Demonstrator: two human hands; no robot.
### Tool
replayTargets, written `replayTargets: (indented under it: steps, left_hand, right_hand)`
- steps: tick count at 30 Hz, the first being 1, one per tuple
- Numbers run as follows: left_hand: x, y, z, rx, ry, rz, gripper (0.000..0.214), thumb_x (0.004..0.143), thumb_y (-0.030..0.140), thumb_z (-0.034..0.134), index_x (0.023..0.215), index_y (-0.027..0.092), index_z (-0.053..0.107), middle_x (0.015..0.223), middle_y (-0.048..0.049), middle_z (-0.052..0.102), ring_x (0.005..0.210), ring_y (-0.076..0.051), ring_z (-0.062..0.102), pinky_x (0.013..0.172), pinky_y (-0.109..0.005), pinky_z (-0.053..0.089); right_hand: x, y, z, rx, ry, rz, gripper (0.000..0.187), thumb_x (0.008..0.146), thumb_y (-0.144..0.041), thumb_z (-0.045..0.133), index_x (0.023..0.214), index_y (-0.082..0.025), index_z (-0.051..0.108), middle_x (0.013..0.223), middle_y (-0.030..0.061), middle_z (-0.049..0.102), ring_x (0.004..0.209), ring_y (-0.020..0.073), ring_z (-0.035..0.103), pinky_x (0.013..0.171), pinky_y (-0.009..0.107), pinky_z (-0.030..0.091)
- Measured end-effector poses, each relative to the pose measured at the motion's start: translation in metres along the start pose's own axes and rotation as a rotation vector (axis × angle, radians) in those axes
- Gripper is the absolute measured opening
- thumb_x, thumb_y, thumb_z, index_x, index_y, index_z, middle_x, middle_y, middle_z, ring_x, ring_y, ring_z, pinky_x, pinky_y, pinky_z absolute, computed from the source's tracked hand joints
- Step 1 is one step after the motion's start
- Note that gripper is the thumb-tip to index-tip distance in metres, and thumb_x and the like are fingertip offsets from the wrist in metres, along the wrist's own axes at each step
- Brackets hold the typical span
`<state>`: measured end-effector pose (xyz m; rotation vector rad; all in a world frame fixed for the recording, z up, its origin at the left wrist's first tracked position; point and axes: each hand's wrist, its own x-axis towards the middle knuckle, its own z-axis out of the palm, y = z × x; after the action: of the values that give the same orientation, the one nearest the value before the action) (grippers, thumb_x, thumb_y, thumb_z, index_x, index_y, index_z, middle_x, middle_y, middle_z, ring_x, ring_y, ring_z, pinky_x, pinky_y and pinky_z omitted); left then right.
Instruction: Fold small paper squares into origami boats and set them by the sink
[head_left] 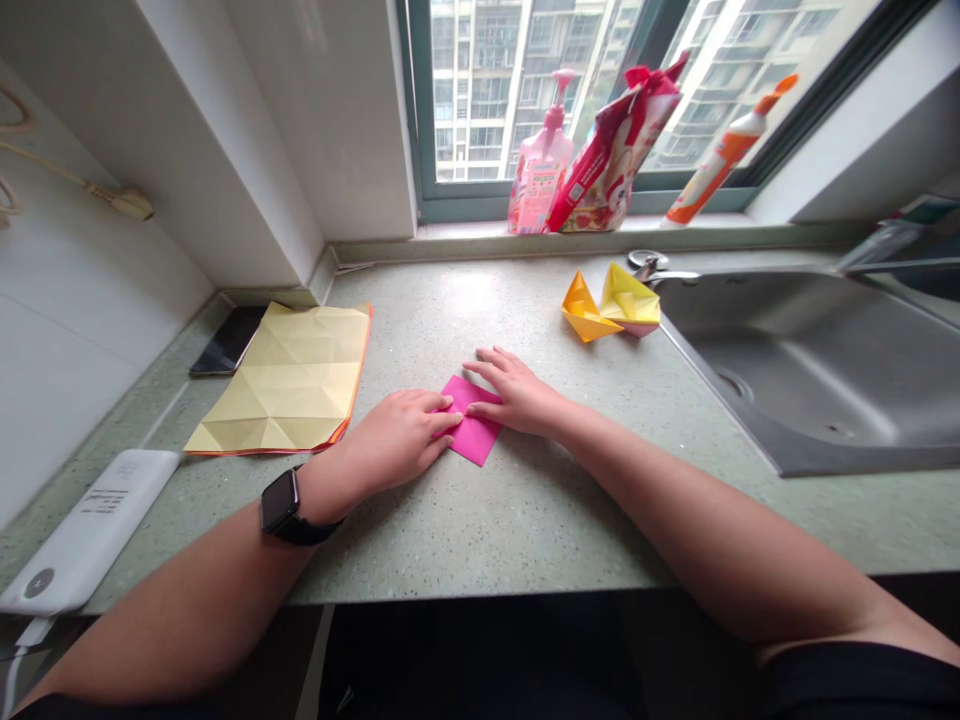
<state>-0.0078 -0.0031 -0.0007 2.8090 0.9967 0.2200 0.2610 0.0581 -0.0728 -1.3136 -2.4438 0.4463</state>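
A folded pink paper (475,436) lies flat on the speckled green counter (480,520). My left hand (401,437) rests on its left side, fingers together and pressing down; a black watch sits on that wrist. My right hand (514,390) lies on the paper's upper right part with fingers stretched flat. Neither hand lifts the paper; both pin it to the counter.
A stack of creased yellow sheets (289,378) lies to the left, beside a phone (229,340) and a white power bank (90,530). Two folded paper boats (611,305) sit by the steel sink (810,370). Bottles and a red bag (611,155) stand on the windowsill.
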Motion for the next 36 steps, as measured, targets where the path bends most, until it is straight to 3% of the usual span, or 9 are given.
replayTargets:
  steps: [4, 11, 19, 27, 30, 33, 36]
  left_hand:
    - [-0.001, -0.001, 0.0, 0.009, -0.006, -0.006, 0.022, 0.106, 0.024, 0.068, 0.124, 0.024, 0.08, 0.126, -0.0098, 0.077, 0.116, -0.027, 0.072, 0.103, -0.044, 0.058]
    - [-0.002, -0.004, -0.002, 0.012, 0.026, -0.033, 0.023, 0.109, 0.024, 0.063, 0.113, 0.022, 0.086, 0.13, -0.0083, 0.081, 0.118, -0.028, 0.075, 0.102, -0.045, 0.057]
    - [-0.007, -0.002, -0.009, 0.008, -0.014, -0.151, 0.029, 0.111, 0.027, 0.059, 0.104, 0.025, 0.087, 0.131, -0.0052, 0.083, 0.115, -0.026, 0.078, 0.108, -0.049, 0.053]
    - [-0.014, -0.009, -0.012, 0.052, -0.022, -0.145, 0.032, 0.107, 0.027, 0.057, 0.093, 0.024, 0.085, 0.106, -0.0045, 0.086, 0.088, -0.023, 0.078, 0.088, -0.037, 0.057]
    - [-0.015, -0.012, -0.011, 0.022, -0.012, -0.13, 0.033, 0.108, 0.029, 0.056, 0.096, 0.025, 0.086, 0.105, -0.005, 0.086, 0.09, -0.023, 0.077, 0.086, -0.035, 0.058]
    - [-0.013, -0.014, -0.011, -0.01, 0.002, -0.115, 0.033, 0.109, 0.03, 0.055, 0.1, 0.025, 0.086, 0.103, -0.0062, 0.085, 0.093, -0.023, 0.077, 0.089, -0.036, 0.059]
    - [-0.011, -0.012, -0.012, -0.023, -0.008, -0.093, 0.03, 0.109, 0.027, 0.056, 0.097, 0.022, 0.084, 0.097, -0.0066, 0.082, 0.091, -0.022, 0.076, 0.089, -0.035, 0.058]
  right_hand:
    - [-0.001, 0.013, -0.008, -0.011, -0.054, 0.046, 0.08, 0.095, -0.062, 0.081, 0.165, -0.034, 0.054, 0.181, 0.015, 0.037, 0.168, 0.0445, 0.029, 0.135, 0.07, 0.028]
    - [-0.004, 0.043, -0.026, -0.019, -0.082, 0.056, 0.086, 0.09, -0.065, 0.085, 0.165, -0.036, 0.054, 0.181, 0.0133, 0.038, 0.168, 0.0459, 0.03, 0.134, 0.07, 0.032]
    - [-0.008, 0.051, -0.034, -0.001, -0.108, 0.049, 0.085, 0.09, -0.061, 0.086, 0.166, -0.038, 0.055, 0.181, 0.0108, 0.038, 0.168, 0.0438, 0.03, 0.134, 0.069, 0.032]
    - [-0.011, 0.048, -0.037, 0.002, -0.113, 0.037, 0.082, 0.092, -0.059, 0.084, 0.166, -0.036, 0.055, 0.181, 0.0118, 0.037, 0.168, 0.0437, 0.03, 0.134, 0.07, 0.031]
    - [-0.01, 0.049, -0.042, 0.032, -0.108, 0.025, 0.071, 0.096, -0.054, 0.081, 0.161, -0.036, 0.061, 0.179, 0.0114, 0.041, 0.168, 0.0411, 0.033, 0.134, 0.068, 0.034]
    - [-0.007, 0.05, -0.046, 0.084, -0.047, 0.012, 0.047, 0.104, -0.047, 0.07, 0.15, -0.036, 0.071, 0.17, 0.0098, 0.054, 0.16, 0.0363, 0.047, 0.132, 0.063, 0.041]
    - [-0.005, 0.044, -0.048, 0.131, 0.004, -0.014, 0.037, 0.107, -0.043, 0.067, 0.141, -0.037, 0.076, 0.159, 0.0085, 0.066, 0.15, 0.0326, 0.06, 0.129, 0.06, 0.046]
